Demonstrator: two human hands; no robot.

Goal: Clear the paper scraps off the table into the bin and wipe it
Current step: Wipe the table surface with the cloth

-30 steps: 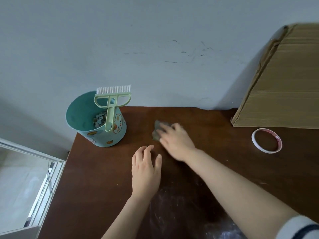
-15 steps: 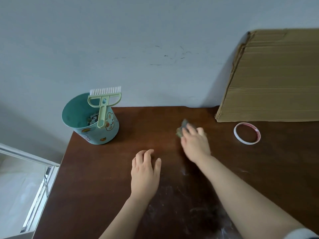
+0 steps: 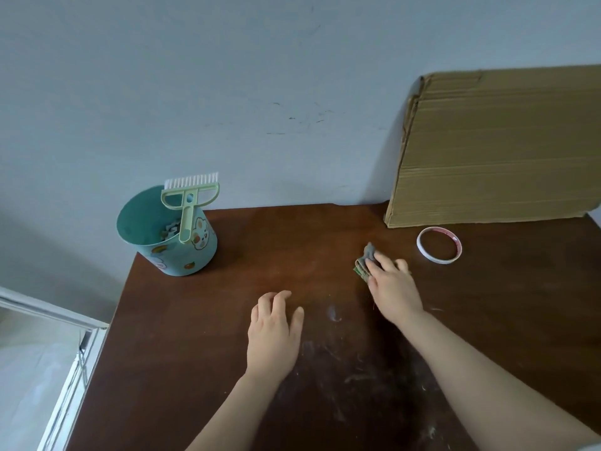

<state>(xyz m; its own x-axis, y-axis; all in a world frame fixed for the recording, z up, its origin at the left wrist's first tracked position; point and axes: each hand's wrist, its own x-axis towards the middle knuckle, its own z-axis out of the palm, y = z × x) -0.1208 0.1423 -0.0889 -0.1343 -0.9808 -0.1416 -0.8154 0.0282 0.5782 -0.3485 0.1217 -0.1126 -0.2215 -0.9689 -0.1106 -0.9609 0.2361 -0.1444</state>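
Note:
My right hand (image 3: 392,284) presses a small grey-green cloth (image 3: 365,260) flat onto the dark brown table (image 3: 201,336), right of centre; most of the cloth is hidden under the fingers. My left hand (image 3: 273,333) rests palm down on the table near the middle, holding nothing. A teal bin (image 3: 169,237) with cartoon prints stands at the table's far left corner, with paper scraps inside. A pale green brush (image 3: 188,203) with white bristles hangs on its rim. Pale smears and specks mark the table surface near me.
A roll of tape (image 3: 439,245) lies just right of the cloth. A flattened cardboard box (image 3: 497,148) leans against the wall at the back right. The table's left edge drops off beside a white frame (image 3: 65,359).
My right hand has slid the cloth to the right across the table, from near the bin toward the tape roll. My left hand has stayed in place.

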